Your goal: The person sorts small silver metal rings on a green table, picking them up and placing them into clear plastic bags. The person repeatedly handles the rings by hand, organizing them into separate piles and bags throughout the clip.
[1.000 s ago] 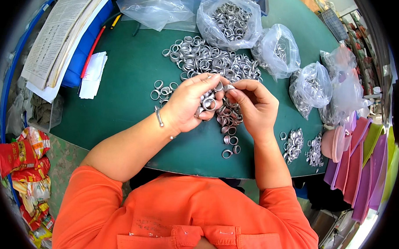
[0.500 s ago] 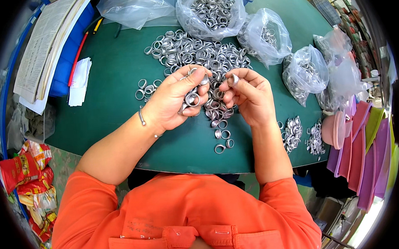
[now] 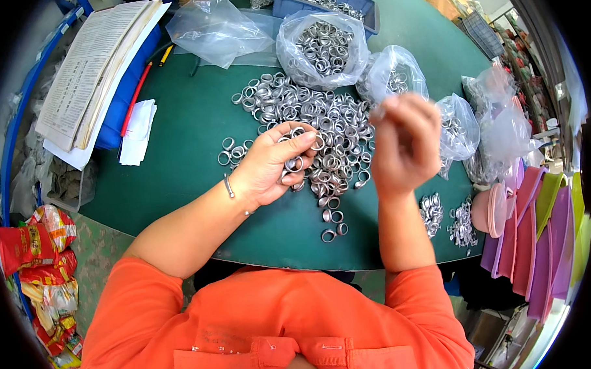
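Observation:
My left hand (image 3: pixel 278 158) is closed around several silver-grey metal rings (image 3: pixel 295 163), with the thumb lying over them. It is just above the left side of a large heap of similar rings (image 3: pixel 336 128) on the green tabletop. My right hand (image 3: pixel 408 145) is raised over the right side of the heap, near the bags. Motion smears its fingers, so I cannot make out whether anything is in them. A few loose rings (image 3: pixel 329 235) lie at the near end of the heap, and a small group (image 3: pixel 232 151) sits left of it.
An open plastic bag of rings (image 3: pixel 323 50) stands behind the heap, with more filled bags (image 3: pixel 459 130) to the right. Two small piles of metal pieces (image 3: pixel 463 224) lie near the right edge. Papers (image 3: pixel 93 68) and a red pencil (image 3: pixel 136 99) are at left; a blue bin (image 3: pixel 370 16) stands at back.
My right hand has moved right and away from my left hand; the ring seen in its fingers before cannot be made out now. My left hand still grips its rings. The whole view has shifted slightly.

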`<state>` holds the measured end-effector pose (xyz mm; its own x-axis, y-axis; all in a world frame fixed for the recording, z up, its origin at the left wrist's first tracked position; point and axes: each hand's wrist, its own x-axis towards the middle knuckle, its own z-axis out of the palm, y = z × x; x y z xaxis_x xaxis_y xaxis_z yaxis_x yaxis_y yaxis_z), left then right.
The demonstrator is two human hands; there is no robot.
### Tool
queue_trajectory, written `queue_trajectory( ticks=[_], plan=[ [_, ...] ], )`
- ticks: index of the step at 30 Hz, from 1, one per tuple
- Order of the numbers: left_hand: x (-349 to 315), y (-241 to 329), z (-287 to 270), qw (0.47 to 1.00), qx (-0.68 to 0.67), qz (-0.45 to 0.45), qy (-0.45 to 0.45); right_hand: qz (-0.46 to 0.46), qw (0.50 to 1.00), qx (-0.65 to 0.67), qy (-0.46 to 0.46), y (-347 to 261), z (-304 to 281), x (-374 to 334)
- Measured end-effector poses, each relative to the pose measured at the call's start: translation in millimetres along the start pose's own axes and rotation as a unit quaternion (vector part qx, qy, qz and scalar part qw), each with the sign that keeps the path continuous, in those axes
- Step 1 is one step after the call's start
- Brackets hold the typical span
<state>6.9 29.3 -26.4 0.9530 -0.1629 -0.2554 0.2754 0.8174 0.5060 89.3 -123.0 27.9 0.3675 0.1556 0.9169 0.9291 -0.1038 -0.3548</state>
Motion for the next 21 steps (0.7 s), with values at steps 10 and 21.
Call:
queue_trajectory(
  ticks=[10, 21],
  plan=[
    [1, 0, -2, 0.998, -0.003, 0.069, 0.003, 0.309, 0.908, 0.083, -0.270, 1, 12, -24],
    [-1, 11, 0, 0.992, -0.126, -0.023, -0.003, 0.087, 0.991, 0.039, -0.099, -7, 7, -56]
  ],
)
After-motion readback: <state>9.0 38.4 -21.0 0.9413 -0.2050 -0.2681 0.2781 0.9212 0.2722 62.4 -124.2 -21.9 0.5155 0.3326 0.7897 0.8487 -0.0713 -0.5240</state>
